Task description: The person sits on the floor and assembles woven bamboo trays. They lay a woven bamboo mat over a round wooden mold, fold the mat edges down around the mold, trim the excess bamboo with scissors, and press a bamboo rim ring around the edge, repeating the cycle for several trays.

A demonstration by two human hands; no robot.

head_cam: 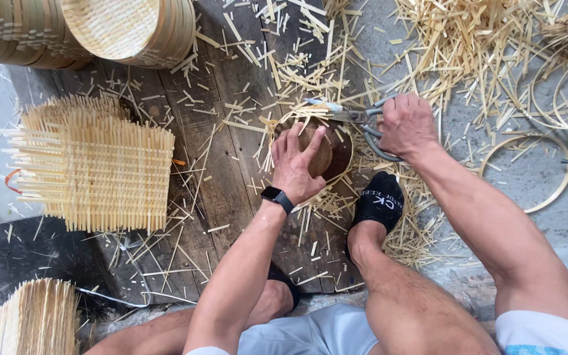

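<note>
My left hand (295,164) presses flat on a round brown wooden form (333,154) that sits inside a woven bamboo piece (277,128) on the dark plank floor. My right hand (405,125) grips a pair of large metal shears (346,115), whose blades point left across the far rim of the woven piece. A black watch sits on my left wrist. My foot in a black sock (379,200) rests just to the right of the form.
A stack of square woven bamboo mats (93,167) lies at the left. Finished round baskets (126,29) are piled at the top left. Bamboo hoops (547,164) lie at the right. Cut bamboo slivers (455,46) litter the floor. Another mat bundle (34,319) is at the bottom left.
</note>
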